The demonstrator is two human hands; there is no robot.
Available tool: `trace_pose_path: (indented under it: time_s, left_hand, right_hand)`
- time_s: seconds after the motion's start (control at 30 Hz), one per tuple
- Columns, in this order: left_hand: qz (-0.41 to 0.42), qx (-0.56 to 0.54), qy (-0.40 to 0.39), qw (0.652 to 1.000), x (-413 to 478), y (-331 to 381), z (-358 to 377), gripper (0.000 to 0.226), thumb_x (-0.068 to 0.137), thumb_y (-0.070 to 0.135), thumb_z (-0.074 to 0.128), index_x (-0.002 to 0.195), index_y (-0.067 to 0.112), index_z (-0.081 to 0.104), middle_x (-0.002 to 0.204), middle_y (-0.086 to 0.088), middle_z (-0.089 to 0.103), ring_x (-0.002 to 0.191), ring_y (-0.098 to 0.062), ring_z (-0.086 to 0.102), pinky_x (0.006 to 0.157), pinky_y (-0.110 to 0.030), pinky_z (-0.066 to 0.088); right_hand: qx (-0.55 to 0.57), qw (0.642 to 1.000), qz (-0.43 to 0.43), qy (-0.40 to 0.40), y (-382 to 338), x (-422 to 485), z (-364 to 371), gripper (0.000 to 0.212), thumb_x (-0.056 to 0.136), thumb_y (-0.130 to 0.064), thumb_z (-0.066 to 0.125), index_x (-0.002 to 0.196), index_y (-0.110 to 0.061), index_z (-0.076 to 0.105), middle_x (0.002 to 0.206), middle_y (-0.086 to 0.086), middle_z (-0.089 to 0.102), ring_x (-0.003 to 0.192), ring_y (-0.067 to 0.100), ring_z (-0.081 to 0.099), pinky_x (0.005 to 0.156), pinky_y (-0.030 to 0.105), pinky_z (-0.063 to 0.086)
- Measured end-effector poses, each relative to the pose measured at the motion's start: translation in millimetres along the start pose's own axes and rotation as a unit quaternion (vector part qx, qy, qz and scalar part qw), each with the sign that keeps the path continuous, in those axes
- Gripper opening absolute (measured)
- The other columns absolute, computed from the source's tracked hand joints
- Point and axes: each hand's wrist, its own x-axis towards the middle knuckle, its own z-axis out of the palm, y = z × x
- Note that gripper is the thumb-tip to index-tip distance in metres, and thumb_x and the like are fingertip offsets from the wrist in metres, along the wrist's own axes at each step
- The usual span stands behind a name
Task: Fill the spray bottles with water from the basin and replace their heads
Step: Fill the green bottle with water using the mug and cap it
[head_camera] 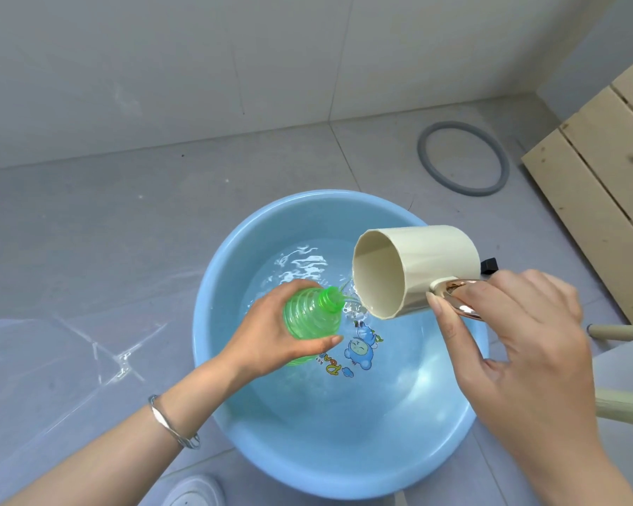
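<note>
A round blue basin holding water stands on the grey floor, with a cartoon print on its bottom. My left hand grips a ribbed, translucent green spray bottle over the water; the bottle is tilted, headless, with its open neck pointing right. My right hand holds a cream cup by its shiny gold handle. The cup is tipped on its side with its mouth to the left, and water runs from its lower lip at the bottle's neck and splashes into the basin.
A grey rubber ring lies on the floor at the back right. Pale wooden slats lean at the right edge, with cream furniture legs below them. A small black object shows behind the cup. A white shoe is at the bottom.
</note>
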Motion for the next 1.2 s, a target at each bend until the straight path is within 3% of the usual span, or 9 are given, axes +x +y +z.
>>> trace_pose_path:
  time_s: [0.1, 0.47, 0.6, 0.73, 0.87, 1.2]
  left_hand:
    - [0.0, 0.001, 0.0, 1.0, 0.0, 0.4, 0.3, 0.063, 0.057, 0.053, 0.086, 0.111, 0.042, 0.056, 0.11, 0.029, 0.06, 0.108, 0.011, 0.053, 0.09, -0.002, 0.034]
    - [-0.01, -0.004, -0.004, 1.0, -0.6, 1.0, 1.9, 0.061, 0.06, 0.049, 0.088, 0.111, 0.042, 0.055, 0.112, 0.023, 0.061, 0.108, 0.005, 0.055, 0.092, -0.008, 0.037]
    - [-0.01, -0.01, -0.002, 1.0, -0.8, 0.0, 1.7, 0.062, 0.059, 0.051, 0.087, 0.112, 0.04, 0.056, 0.111, 0.024, 0.062, 0.108, 0.003, 0.055, 0.094, -0.013, 0.039]
    - [-0.018, -0.013, -0.001, 1.0, -1.2, 0.3, 2.3, 0.068, 0.052, 0.065, 0.078, 0.112, 0.043, 0.055, 0.112, 0.026, 0.061, 0.109, 0.005, 0.054, 0.094, -0.012, 0.039]
    - [-0.014, -0.016, 0.0, 1.0, -0.9, -0.8, 3.1, 0.068, 0.052, 0.067, 0.075, 0.111, 0.042, 0.056, 0.111, 0.025, 0.061, 0.109, 0.003, 0.055, 0.096, -0.021, 0.042]
    - [-0.019, -0.029, 0.007, 0.999, -1.6, -1.5, 2.7, 0.065, 0.05, 0.068, 0.075, 0.108, 0.045, 0.055, 0.108, 0.026, 0.062, 0.107, 0.005, 0.055, 0.094, -0.017, 0.041]
  right_hand:
    - [-0.012, 1.0, -0.021, 0.003, -0.7, 1.3, 0.1, 0.021, 0.087, -0.018, 0.062, 0.07, -0.006, 0.062, 0.065, 0.0, 0.052, 0.066, 0.019, 0.037, 0.077, 0.027, 0.026]
    - [-0.066, 0.994, -0.089, 0.019, -2.8, 1.5, 1.5, 0.023, 0.09, -0.016, 0.06, 0.069, -0.006, 0.063, 0.064, 0.004, 0.055, 0.069, 0.021, 0.038, 0.075, 0.029, 0.027]
    - [-0.082, 0.99, -0.112, 0.03, -3.8, 1.7, 1.3, 0.024, 0.09, -0.016, 0.06, 0.068, -0.007, 0.063, 0.064, 0.004, 0.055, 0.069, 0.022, 0.038, 0.074, 0.033, 0.03]
    - [-0.095, 0.987, -0.128, 0.036, -5.3, 1.3, 1.0, 0.025, 0.09, -0.016, 0.06, 0.067, -0.006, 0.063, 0.061, 0.004, 0.053, 0.07, 0.023, 0.039, 0.075, 0.034, 0.03]
    - [-0.116, 0.98, -0.154, 0.043, -7.8, 1.1, -0.9, 0.025, 0.09, -0.017, 0.06, 0.068, -0.006, 0.065, 0.059, 0.005, 0.051, 0.07, 0.023, 0.039, 0.075, 0.034, 0.031]
    - [-0.112, 0.977, -0.164, 0.07, -11.6, 0.0, -2.0, 0.027, 0.089, -0.018, 0.063, 0.064, -0.007, 0.064, 0.054, 0.004, 0.048, 0.065, 0.022, 0.036, 0.071, 0.033, 0.029]
